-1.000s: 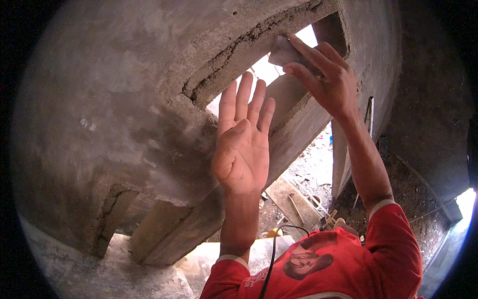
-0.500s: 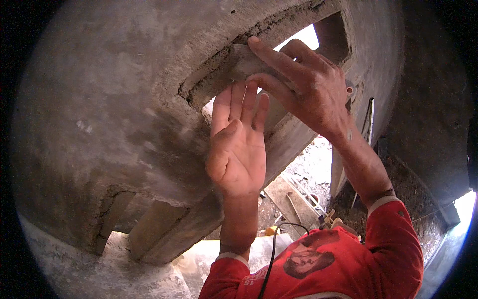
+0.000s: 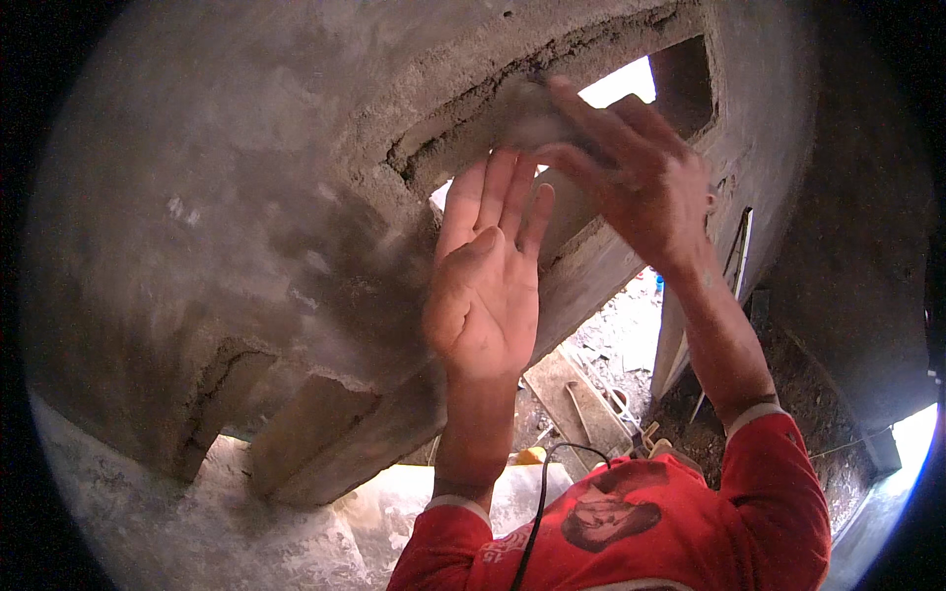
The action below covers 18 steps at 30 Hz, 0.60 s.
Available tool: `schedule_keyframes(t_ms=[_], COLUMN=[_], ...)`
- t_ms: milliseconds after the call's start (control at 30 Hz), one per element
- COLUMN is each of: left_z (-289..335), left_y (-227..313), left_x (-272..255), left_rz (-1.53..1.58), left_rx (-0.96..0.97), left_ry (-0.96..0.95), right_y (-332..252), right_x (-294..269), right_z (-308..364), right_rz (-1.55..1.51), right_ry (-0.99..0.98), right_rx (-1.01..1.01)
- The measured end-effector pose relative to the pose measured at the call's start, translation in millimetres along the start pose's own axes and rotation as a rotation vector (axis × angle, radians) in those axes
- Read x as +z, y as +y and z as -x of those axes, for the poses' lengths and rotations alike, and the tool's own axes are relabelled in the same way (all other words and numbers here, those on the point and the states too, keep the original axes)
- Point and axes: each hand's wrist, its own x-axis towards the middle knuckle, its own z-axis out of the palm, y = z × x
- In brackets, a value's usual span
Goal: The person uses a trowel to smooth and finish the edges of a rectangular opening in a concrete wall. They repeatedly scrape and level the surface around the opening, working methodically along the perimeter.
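Note:
My left hand [image 3: 490, 276] is raised with its palm toward me and its fingers stretched upward. Its fingertips are at the lower edge of a slot-like opening [image 3: 414, 175] in the grey cement wall. My right hand [image 3: 645, 182] reaches in from the right, back of the hand showing. Between its thumb and forefinger is a smooth grey thing [image 3: 532, 116], blurred, its kind unclear. That thing lies against the rough upper edge of the opening, just above my left fingertips. Whether the left fingertips touch it, I cannot tell.
Lower left, a second opening [image 3: 225, 448] cuts the wall above a pale ledge [image 3: 89, 468]. Below on the ground are a board [image 3: 572, 394] and scattered debris. A thin rod [image 3: 741, 246] leans at the right. A dark cable [image 3: 540, 507] hangs across my red shirt [image 3: 690, 522].
My right hand is smeared by motion along with the grey thing. Both hands and the wall opening appear slightly farther right in the view; the left hand keeps its pose.

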Motion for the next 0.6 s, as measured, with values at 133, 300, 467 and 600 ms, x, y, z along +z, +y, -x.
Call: schedule_keyframes(t_ms=[133,300,467,600], left_z=[7.5,2.4,8.7,4.2], left_y=[3.8,2.3,5.9,7.0], left_x=[-10.4,-0.8,-9.8,-1.3], left_rz=[0.049,0.040,0.062,0.039], left_rx=[0.004,0.005,0.011,0.005], left_ry=[-0.021,0.001,0.020,0.001], right_y=[-29.7,-1.7,-28.7,-1.8], right_x=[1.3,0.3,4.3,-0.9], right_z=[-6.9,-2.8,-7.3,-7.9], right_rz=[-0.004,-0.019,-0.018,0.025], right_ry=[-0.024,0.052,0.017,0.065], right_rx=[-0.139,-0.033,-0.196,-0.032])
